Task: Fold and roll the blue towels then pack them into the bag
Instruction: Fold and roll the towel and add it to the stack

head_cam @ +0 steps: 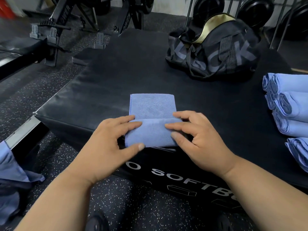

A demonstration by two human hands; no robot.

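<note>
Item: narrow folded blue terry towel point(152, 120), lying flat near the front edge of the black padded vinyl soft box surface point(103, 84), its near end turned up into a started roll, its far end still flat.

Left hand point(115, 139): grip grasping the roll's left end, fingers laid over the top, thumb at the near lower edge.

Right hand point(198, 139): grip grasping the roll's right end, fingers curled over the top, thumb tucked at the side.

Beyond the towel, to its right: black fabric duffel bag point(215, 49) with grey lettering and woven handles, standing on the far right part of the surface, zip parted, pale yellow lining showing.

Right of the towel: stack of rolled blue towels point(286, 104), spiral ends facing the towel, on the right edge of the surface; one more blue bundle point(298, 154) just nearer than the stack, partly cut off by the frame.

Left of the towel, well apart, off the surface: loose blue cloth point(11, 167), draped at the frame edge.

Below the towel: white lettering point(191, 179) on the front wall of the soft box; speckled dark rubber floor point(55, 90).

Far beyond the towel: black gym machine frames point(63, 22), black weight plates on a rack point(256, 9).
</note>
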